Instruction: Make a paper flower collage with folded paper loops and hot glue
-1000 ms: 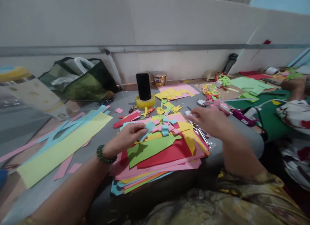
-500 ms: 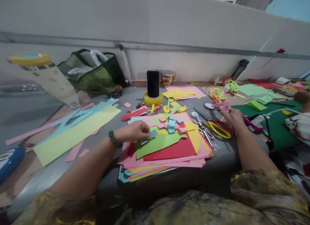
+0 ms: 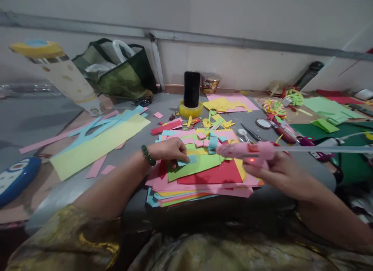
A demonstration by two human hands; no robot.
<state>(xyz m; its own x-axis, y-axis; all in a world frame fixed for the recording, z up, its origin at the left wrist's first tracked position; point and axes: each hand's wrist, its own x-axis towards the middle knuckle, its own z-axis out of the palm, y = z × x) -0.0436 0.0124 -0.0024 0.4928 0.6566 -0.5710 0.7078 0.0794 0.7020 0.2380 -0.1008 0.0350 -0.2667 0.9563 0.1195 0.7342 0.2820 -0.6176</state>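
My left hand (image 3: 170,150) pinches a small light-blue paper piece (image 3: 189,160) just over a green paper sheet (image 3: 204,166). In my right hand (image 3: 279,172) is a pink hot glue gun (image 3: 250,149) with a small red light lit, its fingers wrapped round the handle. A clear glue stick (image 3: 317,149) sticks out of its back end. The gun's nozzle points left, towards small folded pink and blue paper pieces (image 3: 212,142) on the stack. Below lies a red sheet (image 3: 210,177) on top of a pile of coloured paper (image 3: 201,189).
A phone (image 3: 191,89) stands in a yellow tape roll (image 3: 190,108). Paper strips (image 3: 101,146) lie to the left, near a tumbler (image 3: 67,76) and a green bag (image 3: 116,72). Round mirror (image 3: 263,123), pocket knife (image 3: 282,133) and paper flowers (image 3: 275,109) lie to the right.
My right hand has lifted the glue gun from the right side and brought it left over the paper pile. My left hand still holds the blue piece. The view has shifted slightly.
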